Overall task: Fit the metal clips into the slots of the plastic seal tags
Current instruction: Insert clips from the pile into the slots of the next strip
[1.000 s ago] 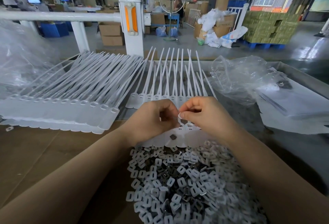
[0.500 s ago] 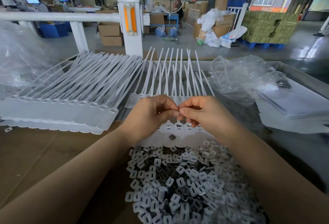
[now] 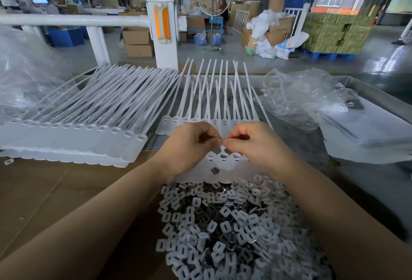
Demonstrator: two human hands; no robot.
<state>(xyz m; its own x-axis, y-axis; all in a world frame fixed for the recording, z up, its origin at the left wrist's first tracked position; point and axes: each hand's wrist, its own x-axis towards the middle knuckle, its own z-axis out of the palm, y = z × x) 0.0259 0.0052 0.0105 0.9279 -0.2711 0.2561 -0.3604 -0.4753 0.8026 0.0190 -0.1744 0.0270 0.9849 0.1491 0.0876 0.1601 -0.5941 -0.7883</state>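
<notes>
My left hand (image 3: 191,146) and right hand (image 3: 256,143) pinch something too small to identify directly above the slotted head of the white plastic seal tag (image 3: 223,164), whose strap runs away from me.

No text, label or number is legible; the print on the cardboard box (image 3: 281,27) is blurred.

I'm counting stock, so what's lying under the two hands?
Under the left hand and right hand lies a row of white seal tags, one loose metal clip on them. Tags beneath the palms are hidden.
</notes>
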